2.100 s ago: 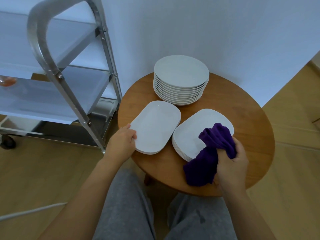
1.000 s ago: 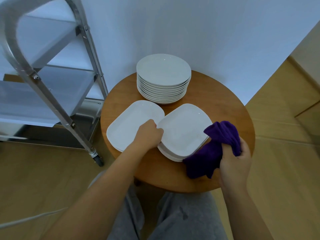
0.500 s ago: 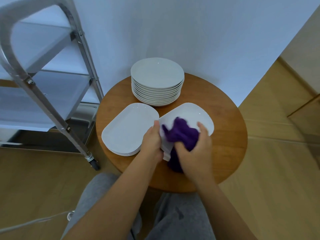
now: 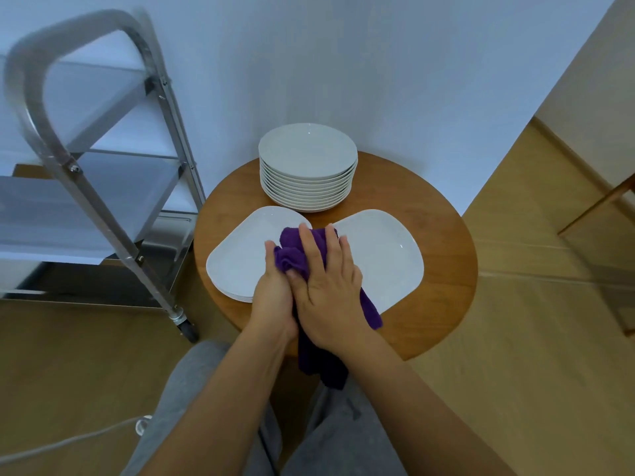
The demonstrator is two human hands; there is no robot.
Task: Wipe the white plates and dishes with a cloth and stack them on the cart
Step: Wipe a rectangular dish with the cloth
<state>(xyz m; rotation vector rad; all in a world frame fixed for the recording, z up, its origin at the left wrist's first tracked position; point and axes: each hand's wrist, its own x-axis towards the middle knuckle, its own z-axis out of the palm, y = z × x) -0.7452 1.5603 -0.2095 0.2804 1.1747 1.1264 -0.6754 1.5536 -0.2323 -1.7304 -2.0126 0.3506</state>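
The purple cloth (image 4: 292, 257) sits bunched between the two hands, its loose tail hanging down below the right wrist, past the near edge of the round wooden table (image 4: 443, 317). The right hand (image 4: 326, 286) lies over the cloth with its fingers spread fairly straight, pressing it down. The left hand (image 4: 275, 290) is tucked against the right one, and its thumb and fingers seem closed on something under the cloth, most likely the rim of a plate, though that plate is hidden, so I cannot tell for certain. Just left of the hands lies a low stack of oblong white plates (image 4: 240, 266); just right of them lies a stack of squarish white plates (image 4: 385, 255); beyond the fingertips stands a taller pile of round plates (image 4: 307, 166). Well to the left of the left hand waits the metal cart (image 4: 103, 187). The risks, as I judge them: hard pressing near the table edge could tip or slide a plate off, the cloth could let smooth glazed china slip from the left hand's grip, and the dangling tail could snag a neighbouring stack during the carry to the cart.
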